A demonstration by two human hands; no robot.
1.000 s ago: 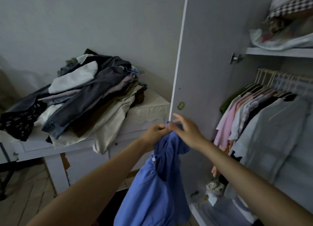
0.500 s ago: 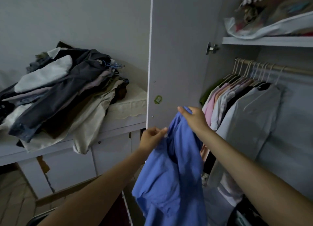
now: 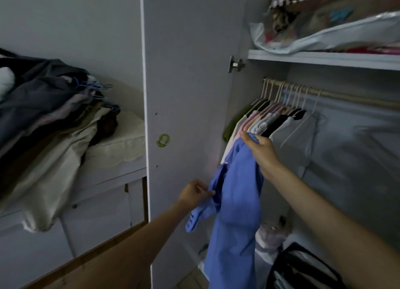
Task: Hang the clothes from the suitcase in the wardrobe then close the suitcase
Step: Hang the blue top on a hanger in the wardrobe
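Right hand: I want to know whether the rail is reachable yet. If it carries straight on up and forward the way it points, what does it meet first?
Probably the hanging clothes, which lie between the right hand and the rail; depth is unclear.

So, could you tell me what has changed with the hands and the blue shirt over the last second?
The right hand has carried the top of the blue shirt up and rightward, towards the hanging clothes. The left hand has parted from it and dropped lower, now pinching the shirt's side. Both hands kept hold of the shirt throughout. The clothes pile on the cabinet looks unchanged.
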